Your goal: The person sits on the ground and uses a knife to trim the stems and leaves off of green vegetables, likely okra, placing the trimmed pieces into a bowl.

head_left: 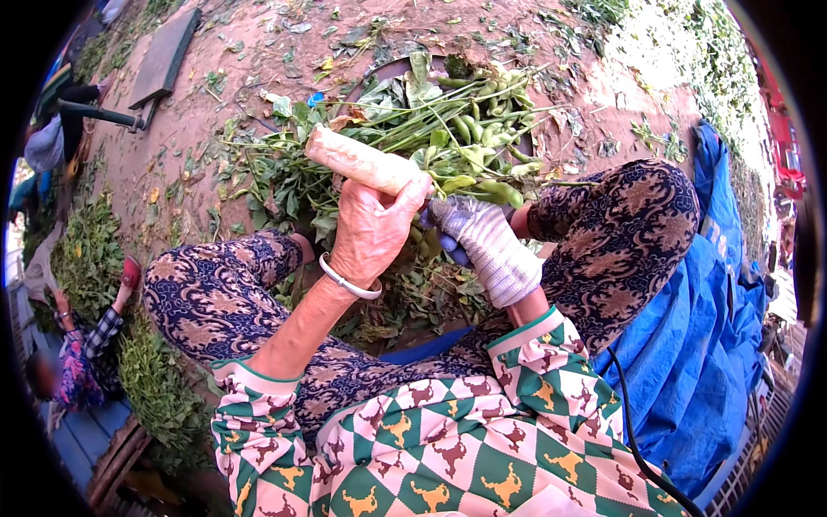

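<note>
My bare left hand (pixel 372 226), with a white bangle at its wrist, is closed around a pale, rough-surfaced cylinder (pixel 366 162) that points to the upper left. Right beside it is my right hand (pixel 482 241), in a striped knit glove with bluish fingers. Those gloved fingers are curled close to the near end of the cylinder; what lies inside them is hidden. Just beyond both hands, green soybean stalks with plump pods (pixel 487 129) lie in a heap, partly over a round dark rim (pixel 392 67).
My bent, patterned-trousered legs frame the heap. A blue tarp (pixel 680 345) is bunched at the right, with a black cord (pixel 633 422) near it. Another person (pixel 77 358) sits at the far left beside piles of leafy plants (pixel 155 388). A dark board (pixel 166 56) lies at the upper left.
</note>
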Available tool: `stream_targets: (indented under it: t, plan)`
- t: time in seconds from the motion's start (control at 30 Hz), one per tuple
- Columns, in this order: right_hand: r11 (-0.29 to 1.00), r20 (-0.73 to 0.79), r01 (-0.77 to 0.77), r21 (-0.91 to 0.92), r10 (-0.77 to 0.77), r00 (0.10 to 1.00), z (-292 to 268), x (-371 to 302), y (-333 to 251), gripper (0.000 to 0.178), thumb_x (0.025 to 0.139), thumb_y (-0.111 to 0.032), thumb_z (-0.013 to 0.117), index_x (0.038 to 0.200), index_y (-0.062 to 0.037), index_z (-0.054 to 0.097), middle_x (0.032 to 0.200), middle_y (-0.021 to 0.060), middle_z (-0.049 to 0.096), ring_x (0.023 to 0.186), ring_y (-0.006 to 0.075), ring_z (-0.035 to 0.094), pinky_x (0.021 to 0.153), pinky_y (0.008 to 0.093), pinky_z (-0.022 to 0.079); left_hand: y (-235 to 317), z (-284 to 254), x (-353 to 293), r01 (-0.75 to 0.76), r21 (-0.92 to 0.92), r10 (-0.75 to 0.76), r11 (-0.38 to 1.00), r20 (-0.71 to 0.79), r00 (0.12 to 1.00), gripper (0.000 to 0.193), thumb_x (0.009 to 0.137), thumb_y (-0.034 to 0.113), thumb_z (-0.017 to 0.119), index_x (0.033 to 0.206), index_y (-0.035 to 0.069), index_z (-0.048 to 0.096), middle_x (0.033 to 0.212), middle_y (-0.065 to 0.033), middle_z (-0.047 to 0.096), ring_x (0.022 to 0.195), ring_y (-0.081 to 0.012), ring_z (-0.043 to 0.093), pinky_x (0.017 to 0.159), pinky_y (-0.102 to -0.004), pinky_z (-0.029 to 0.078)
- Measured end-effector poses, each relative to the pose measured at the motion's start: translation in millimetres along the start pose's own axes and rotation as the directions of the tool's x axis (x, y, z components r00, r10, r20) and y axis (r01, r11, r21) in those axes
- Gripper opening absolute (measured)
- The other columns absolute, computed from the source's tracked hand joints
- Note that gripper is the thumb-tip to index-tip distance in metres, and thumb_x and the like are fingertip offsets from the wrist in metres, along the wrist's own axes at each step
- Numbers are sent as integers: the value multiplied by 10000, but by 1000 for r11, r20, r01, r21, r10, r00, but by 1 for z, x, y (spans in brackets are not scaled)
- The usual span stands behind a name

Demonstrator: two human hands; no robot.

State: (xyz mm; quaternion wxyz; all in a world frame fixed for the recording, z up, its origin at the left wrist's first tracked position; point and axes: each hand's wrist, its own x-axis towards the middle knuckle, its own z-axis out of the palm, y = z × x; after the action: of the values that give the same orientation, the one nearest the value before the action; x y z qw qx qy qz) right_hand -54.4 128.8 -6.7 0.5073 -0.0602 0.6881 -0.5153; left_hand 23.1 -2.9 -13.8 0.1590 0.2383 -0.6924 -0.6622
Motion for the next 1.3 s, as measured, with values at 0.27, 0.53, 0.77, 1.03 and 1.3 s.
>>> stream_targets:
  t: [0.27,0.53,0.77,1.03,1.3]
  plan:
    - [914,-133,290,-284,-337,932,10,4,20,332,934,-367,444,858,-77,588,562,-52,440,465,46,392,406,211,300,-4,-1,2,2,77,-4,997,18,1000,116,773,99,669,795,-8,630,689,-45,630,619,-130,591,598,-268,465]
    - [981,134,-40,192,15,991,-2,0,9,402,925,-466,390,845,-117,572,549,-84,422,443,22,345,396,170,248,5,-4,3,3,27,-5,1000,71,997,99,794,89,649,800,-8,629,695,-35,638,615,-101,593,586,-252,474]
    - [985,110,-56,166,38,993,0,4,11,380,923,-439,403,796,-117,558,540,-29,505,398,64,397,353,193,287,19,-5,14,119,19,-120,993,41,992,172,808,141,659,867,-15,617,719,-36,638,585,-90,613,505,-205,474]
    - [970,259,-131,202,76,963,-5,2,4,328,899,-422,469,879,-124,604,589,-62,539,391,28,406,341,168,281,6,-1,39,-67,457,29,887,91,995,197,792,155,669,872,-14,606,668,-18,596,516,-86,549,472,-222,450]
    - [973,333,-70,219,-7,943,-14,13,19,267,887,-230,508,1101,-94,589,665,-34,573,392,26,401,335,159,294,17,13,32,27,155,-28,988,5,1000,126,797,113,642,779,-8,610,614,-32,609,533,-100,577,505,-242,440]
